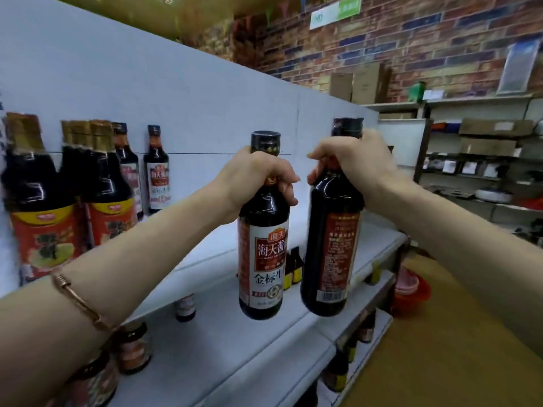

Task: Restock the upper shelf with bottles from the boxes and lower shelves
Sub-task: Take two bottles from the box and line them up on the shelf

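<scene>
My left hand [254, 176] grips the neck of a dark soy sauce bottle [263, 254] whose white and red label faces me. My right hand [357, 165] grips the neck of a second dark bottle [332, 248], its back label with a barcode turned toward me. Both bottles hang upright in the air, side by side, in front of the white upper shelf [205, 254]. On that shelf at the left stand several dark bottles with red labels [44, 218] and two white-labelled ones [157, 171] against the back panel.
Small jars [133, 346] and small bottles [185, 306] stand on the white lower shelf [235, 356]. More bottles sit on shelves below at the right edge. A red basket [410, 292] rests on the wooden floor. Cardboard boxes [364, 83] top a far rack before a brick wall.
</scene>
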A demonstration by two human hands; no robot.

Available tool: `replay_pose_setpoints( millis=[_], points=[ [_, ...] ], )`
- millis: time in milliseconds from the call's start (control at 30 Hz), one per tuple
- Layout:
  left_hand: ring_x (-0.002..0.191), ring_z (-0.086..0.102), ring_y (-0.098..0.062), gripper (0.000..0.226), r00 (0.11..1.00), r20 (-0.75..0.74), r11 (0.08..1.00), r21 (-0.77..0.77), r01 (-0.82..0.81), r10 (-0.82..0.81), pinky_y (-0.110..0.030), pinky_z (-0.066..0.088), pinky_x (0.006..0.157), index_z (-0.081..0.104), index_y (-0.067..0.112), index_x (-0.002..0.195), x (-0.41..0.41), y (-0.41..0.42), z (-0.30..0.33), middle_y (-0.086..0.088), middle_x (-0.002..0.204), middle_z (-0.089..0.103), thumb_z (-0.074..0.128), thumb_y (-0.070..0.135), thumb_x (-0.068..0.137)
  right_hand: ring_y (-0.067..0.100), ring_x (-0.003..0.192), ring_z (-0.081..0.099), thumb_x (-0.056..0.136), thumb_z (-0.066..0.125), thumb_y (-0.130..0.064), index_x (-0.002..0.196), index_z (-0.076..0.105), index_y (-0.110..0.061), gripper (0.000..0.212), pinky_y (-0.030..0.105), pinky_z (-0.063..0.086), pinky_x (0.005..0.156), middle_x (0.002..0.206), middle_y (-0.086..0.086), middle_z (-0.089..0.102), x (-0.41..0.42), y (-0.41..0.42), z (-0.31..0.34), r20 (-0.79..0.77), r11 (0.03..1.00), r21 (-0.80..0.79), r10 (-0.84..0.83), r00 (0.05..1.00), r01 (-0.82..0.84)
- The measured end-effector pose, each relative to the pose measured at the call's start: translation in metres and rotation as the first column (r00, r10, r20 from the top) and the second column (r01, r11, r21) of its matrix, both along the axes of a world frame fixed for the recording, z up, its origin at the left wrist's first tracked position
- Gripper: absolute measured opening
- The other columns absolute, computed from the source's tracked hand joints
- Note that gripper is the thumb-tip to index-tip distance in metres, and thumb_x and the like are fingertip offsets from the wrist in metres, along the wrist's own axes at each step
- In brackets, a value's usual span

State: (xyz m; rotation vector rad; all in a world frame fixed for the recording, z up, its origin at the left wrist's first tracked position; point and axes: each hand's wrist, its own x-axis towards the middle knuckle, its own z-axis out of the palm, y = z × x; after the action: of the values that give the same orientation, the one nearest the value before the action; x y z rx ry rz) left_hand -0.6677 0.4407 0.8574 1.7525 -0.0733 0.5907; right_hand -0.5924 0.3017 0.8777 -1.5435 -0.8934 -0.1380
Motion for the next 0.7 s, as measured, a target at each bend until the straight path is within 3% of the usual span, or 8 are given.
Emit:
replay_pose_setpoints(
  millis=[100,167,300,400,567,700],
  points=[
    [0.060,0.063,-0.029,0.038,0.997,0.036,0.998,-0.007,-0.070,0.070,-0.028,0.056,0.067,0.054,0.009,0.040,0.023,0.025,0.011,-0.013,0.052,0.060,0.056,-0.004,0.075,0.026,0.059,0.064,0.075,0.066,-0.012,0.043,0.063,-0.007,0.032,0.043,0.056,0.076,0.060,0.013,0.069,0.034,0.031,0.011,0.001,0.998,0.006,0.066,0.998,-0.066],
    [0.063,0.064,-0.030,0.036,0.993,0.028,0.994,0.023,-0.111,0.111,-0.029,0.056,0.069,0.055,0.008,0.041,0.038,0.039,0.020,-0.013,0.055,0.061,0.056,-0.002,0.075,0.025,0.059,0.063,0.076,0.066,-0.012,0.046,0.064,-0.007,0.030,0.044,0.056,0.077,0.060,0.012,0.069,0.056,0.053,0.018,0.001,0.992,0.007,0.124,0.992,-0.124],
    [0.066,0.064,-0.029,0.037,0.974,0.024,0.972,0.059,-0.228,0.226,-0.030,0.055,0.075,0.057,0.012,0.040,0.065,0.066,0.037,-0.011,0.055,0.062,0.057,0.000,0.075,0.022,0.056,0.063,0.076,0.067,-0.013,0.058,0.066,-0.003,0.021,0.036,0.055,0.071,0.062,0.011,0.070,0.096,0.095,0.034,0.039,0.973,0.020,0.230,0.972,-0.231],
    [0.065,0.062,-0.030,0.036,0.954,0.021,0.955,-0.003,-0.298,0.297,-0.029,0.056,0.069,0.056,0.011,0.041,0.081,0.088,0.041,-0.011,0.054,0.059,0.056,-0.001,0.075,0.021,0.054,0.061,0.076,0.067,-0.010,0.059,0.065,-0.001,0.019,0.031,0.053,0.064,0.061,0.013,0.069,0.121,0.127,0.040,0.032,0.943,0.014,0.331,0.943,-0.332],
    [0.064,0.062,-0.030,0.033,0.878,0.000,0.878,-0.008,-0.479,0.479,-0.025,0.057,0.060,0.055,0.008,0.044,0.096,0.117,0.042,-0.013,0.055,0.058,0.058,-0.002,0.076,0.021,0.053,0.062,0.076,0.067,-0.009,0.059,0.061,-0.002,0.019,0.034,0.054,0.068,0.061,0.014,0.068,0.156,0.181,0.036,-0.060,0.871,0.020,0.491,0.869,-0.491],
    [0.060,0.063,-0.029,0.038,0.794,-0.031,0.794,0.000,-0.608,0.607,-0.034,0.056,0.072,0.057,0.011,0.039,0.100,0.142,0.039,-0.012,0.053,0.059,0.058,-0.001,0.075,0.020,0.054,0.063,0.076,0.067,-0.010,0.059,0.062,-0.002,0.020,0.033,0.056,0.070,0.062,0.014,0.069,0.169,0.218,0.029,-0.076,0.817,-0.002,0.575,0.815,-0.577]
  ],
)
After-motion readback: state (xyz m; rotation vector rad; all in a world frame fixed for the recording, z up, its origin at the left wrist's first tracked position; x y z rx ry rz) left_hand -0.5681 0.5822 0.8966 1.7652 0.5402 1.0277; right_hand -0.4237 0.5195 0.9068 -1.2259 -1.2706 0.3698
